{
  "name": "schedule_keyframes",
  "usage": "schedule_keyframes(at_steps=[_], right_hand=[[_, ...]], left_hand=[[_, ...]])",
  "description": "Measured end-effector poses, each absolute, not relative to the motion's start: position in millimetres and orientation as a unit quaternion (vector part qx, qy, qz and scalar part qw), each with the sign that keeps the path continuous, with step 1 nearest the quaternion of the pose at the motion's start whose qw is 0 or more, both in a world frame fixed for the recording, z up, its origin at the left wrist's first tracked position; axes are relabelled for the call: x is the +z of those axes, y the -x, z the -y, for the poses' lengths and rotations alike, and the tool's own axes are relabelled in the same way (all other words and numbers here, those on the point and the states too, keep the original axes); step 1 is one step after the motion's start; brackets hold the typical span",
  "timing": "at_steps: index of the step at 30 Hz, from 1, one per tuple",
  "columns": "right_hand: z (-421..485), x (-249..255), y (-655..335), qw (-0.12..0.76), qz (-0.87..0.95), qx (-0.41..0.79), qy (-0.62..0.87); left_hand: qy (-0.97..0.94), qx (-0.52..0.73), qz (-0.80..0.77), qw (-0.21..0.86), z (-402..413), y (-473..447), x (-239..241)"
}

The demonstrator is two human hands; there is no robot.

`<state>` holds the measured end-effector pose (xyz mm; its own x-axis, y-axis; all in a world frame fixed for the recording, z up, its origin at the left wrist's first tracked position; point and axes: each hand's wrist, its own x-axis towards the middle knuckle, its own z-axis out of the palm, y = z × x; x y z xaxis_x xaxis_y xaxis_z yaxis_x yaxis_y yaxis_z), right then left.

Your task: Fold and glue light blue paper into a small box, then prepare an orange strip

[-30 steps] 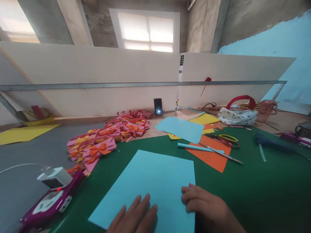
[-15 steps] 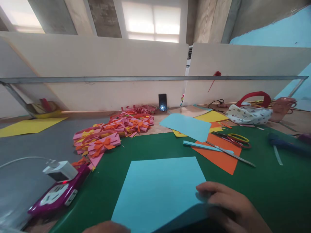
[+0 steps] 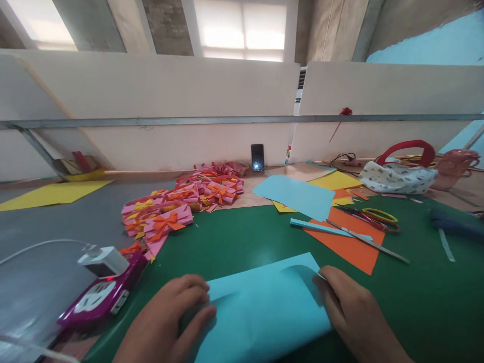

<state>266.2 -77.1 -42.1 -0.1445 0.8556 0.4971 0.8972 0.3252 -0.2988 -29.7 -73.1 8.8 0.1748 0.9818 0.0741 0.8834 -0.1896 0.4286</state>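
Observation:
A light blue sheet of paper (image 3: pixel 260 307) is in front of me, tilted and slightly bent, over the green mat. My right hand (image 3: pixel 351 307) pinches its right edge near the top corner, thumb against curled fingers. At the left edge, my left hand (image 3: pixel 170 317) is closed on the paper between thumb and fingers. The sheet's lower part runs out of the bottom of the view. Beyond my right hand, an orange sheet (image 3: pixel 344 247) lies on the mat, with a thin blue paper strip (image 3: pixel 321 227) and a metal ruler (image 3: pixel 370 243) across it.
Scissors (image 3: pixel 378 217) lie at the orange sheet's far edge. Another blue sheet (image 3: pixel 295 194) overlaps yellow paper behind. Pink and orange folded paper pieces (image 3: pixel 177 201) are heaped at left. A purple power strip (image 3: pixel 102 297) holds a white charger (image 3: pixel 104 262). A phone (image 3: pixel 257 157) leans on the wall.
The blue sheet was lying flat and now is tilted and bent. My left hand has come up from the bottom edge onto its left side. My right hand now grips its right edge.

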Motion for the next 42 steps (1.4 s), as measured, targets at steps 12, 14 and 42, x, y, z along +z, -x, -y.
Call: schedule_keyframes(at_steps=[12, 14, 42], right_hand=[[71.4, -35.9, -272.8, 0.209, 0.762, -0.044, 0.611], [64.7, -27.2, -276.1, 0.183, 0.777, 0.004, 0.602], [-60.8, 29.9, -284.5, 0.268, 0.71, 0.446, 0.475]], left_hand=[[-0.765, 0.075, -0.614, 0.18, 47.9, 14.5, 6.3], [-0.77, 0.067, -0.61, 0.175, 46.0, 14.4, 7.7], [-0.686, 0.272, -0.634, 0.232, -61.3, 45.2, 37.5]])
